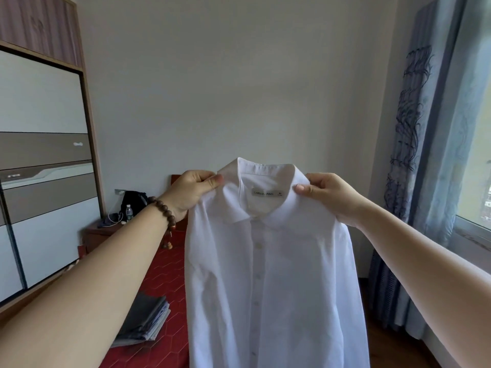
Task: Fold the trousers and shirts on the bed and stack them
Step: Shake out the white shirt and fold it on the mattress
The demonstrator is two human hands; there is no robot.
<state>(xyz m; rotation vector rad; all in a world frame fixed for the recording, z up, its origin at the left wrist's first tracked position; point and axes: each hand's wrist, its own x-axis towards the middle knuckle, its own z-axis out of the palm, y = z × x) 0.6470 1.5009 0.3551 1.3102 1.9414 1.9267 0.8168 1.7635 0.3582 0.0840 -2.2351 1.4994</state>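
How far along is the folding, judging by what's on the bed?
Done: a stack of folded clothes lies on the red bed. In hand: the left hand and right hand hold a white shirt up by its shoulders, unfolded. Left: folding and stacking it; other clothes aren't visible.

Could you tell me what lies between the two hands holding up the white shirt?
In the head view, the shirt's collar with its neck label spans between the left hand and right hand.

One label here, sewn inside the white shirt [268,274] collar. It reads roughly "URBAN" at the end (the first word blurs out).
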